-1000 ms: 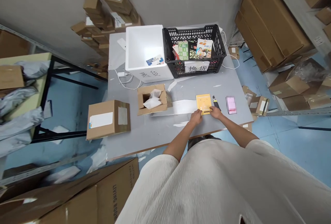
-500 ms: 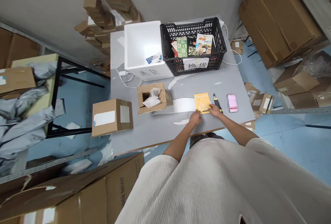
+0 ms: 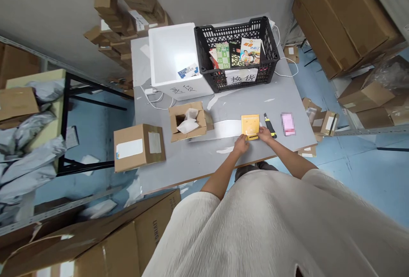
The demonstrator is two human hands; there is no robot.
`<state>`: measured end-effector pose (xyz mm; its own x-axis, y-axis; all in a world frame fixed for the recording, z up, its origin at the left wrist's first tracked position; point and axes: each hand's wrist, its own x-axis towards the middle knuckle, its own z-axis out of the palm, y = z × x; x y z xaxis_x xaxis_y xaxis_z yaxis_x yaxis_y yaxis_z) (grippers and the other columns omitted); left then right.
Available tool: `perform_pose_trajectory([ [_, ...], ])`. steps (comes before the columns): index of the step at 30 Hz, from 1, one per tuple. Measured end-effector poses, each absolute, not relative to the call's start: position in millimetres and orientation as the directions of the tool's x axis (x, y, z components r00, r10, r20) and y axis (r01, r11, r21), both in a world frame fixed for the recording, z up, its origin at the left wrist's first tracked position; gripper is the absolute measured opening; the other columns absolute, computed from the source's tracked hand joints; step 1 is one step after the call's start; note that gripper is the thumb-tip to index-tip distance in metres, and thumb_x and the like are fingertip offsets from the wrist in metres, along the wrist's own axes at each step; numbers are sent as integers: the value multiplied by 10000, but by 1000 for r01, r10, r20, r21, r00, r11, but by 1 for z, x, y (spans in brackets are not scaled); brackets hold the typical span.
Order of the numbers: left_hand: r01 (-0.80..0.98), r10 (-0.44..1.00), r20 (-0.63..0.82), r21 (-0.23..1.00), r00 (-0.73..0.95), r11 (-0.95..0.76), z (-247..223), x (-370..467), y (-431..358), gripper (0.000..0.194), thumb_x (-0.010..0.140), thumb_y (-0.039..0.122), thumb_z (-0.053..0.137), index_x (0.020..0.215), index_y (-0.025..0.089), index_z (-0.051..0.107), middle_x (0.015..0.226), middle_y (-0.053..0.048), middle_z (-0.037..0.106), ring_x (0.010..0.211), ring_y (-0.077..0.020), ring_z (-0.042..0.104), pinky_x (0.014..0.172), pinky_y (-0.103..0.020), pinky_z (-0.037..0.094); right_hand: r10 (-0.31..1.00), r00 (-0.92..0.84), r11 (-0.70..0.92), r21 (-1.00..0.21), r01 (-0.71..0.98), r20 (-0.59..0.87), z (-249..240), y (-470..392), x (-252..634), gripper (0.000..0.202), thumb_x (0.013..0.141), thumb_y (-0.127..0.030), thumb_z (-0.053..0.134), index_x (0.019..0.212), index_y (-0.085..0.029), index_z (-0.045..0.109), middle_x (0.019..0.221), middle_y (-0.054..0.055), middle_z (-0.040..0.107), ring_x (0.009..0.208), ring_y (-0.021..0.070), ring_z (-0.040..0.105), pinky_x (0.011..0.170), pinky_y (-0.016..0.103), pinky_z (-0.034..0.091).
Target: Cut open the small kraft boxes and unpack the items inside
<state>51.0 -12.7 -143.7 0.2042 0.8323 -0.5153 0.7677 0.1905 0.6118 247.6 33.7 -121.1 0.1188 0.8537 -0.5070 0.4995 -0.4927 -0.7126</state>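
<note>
A flat yellow book [image 3: 250, 124] with faint printing lies on the grey table in front of me. My left hand [image 3: 242, 144] pinches its near left corner. At the near right corner, my right hand [image 3: 265, 134] grips the edge with thumb and fingers. Just right of that hand is a black and yellow utility knife [image 3: 270, 125], lying apart from the book. A blurred pink phone-like object [image 3: 288, 124] rests farther right. To the left stands an opened cardboard box [image 3: 203, 128] with white wrapping [image 3: 188, 122] poking out.
Behind are a white foam bin [image 3: 173, 82] and a black plastic crate [image 3: 214, 83] of books. A taped carton [image 3: 131, 157] stands at the table's left end. A white cable [image 3: 159, 107] lies near the bin. Shelves with grey parcels [image 3: 35, 157] flank the left side.
The view has shifted slightly. Both hands stay at the yellow book's near corners, with only a small shift of the fingers. The other things on the table have stayed put.
</note>
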Motion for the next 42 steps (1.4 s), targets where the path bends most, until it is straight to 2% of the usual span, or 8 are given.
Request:
perform_pose_trajectory([
  [3,670,848,-486,704,213,235,-145,51,-8,491,936,128,589,1420,183,650,1585,-155,620,1496,-301,570,1275,-454,440,837,186,-542,-726,424,-515,-115,35,245,403,723,-127,659,1097,-205,788,800,14,775,769,216,759,728,293,619],
  [7,519,858,-481,788,181,332,-138,60,6,376,999,184,554,1345,201,701,1439,-127,735,1364,-290,676,1220,-455,496,895,223,-446,-774,448,-387,-104,38,239,402,733,-173,632,1102,-211,787,823,8,771,812,226,746,829,338,634],
  [14,312,940,-342,894,9,322,-114,66,26,331,1085,336,508,1348,241,684,1312,-91,785,1182,-240,753,1105,-409,563,974,13,-196,-811,551,-227,-95,31,214,342,862,-232,648,1180,-209,774,1012,55,759,851,214,713,925,377,615],
  [18,346,932,-352,867,-86,359,-109,49,21,404,1066,293,523,1453,244,627,1251,-83,799,1131,-233,757,1076,-400,570,947,-148,-170,-838,518,-284,-98,24,201,278,971,-275,644,1210,-214,772,1130,76,762,969,206,733,988,345,596],
  [22,441,935,-339,828,-100,347,-110,25,12,422,1031,190,464,1389,224,684,1303,-89,774,1202,-246,723,1106,-381,549,894,-128,-272,-746,608,-430,-105,21,199,209,1013,-258,652,1154,-212,799,1233,94,769,1130,220,737,1120,338,535],
  [28,650,864,-457,595,-211,473,-123,-2,7,437,928,154,568,1333,196,725,1277,-149,712,1250,-296,685,1152,-401,509,820,-60,-365,-602,710,-569,-116,21,203,335,953,-215,704,1275,-180,788,1420,146,735,1271,280,724,1170,359,500],
  [34,612,839,-518,613,-166,500,-138,-10,-1,583,900,143,593,1483,137,612,1346,-162,737,1303,-289,675,1152,-380,509,801,-59,-399,-605,690,-596,-123,22,200,431,928,-237,690,1353,-205,755,1482,122,722,1377,285,680,1195,392,495],
  [42,565,794,-603,628,-82,535,-147,-11,-10,659,914,228,651,1563,164,557,1420,-135,743,1354,-284,687,1176,-392,514,783,-9,-476,-609,634,-622,-129,24,196,471,880,-228,696,1348,-186,728,1476,144,724,1368,275,692,1192,400,501],
])
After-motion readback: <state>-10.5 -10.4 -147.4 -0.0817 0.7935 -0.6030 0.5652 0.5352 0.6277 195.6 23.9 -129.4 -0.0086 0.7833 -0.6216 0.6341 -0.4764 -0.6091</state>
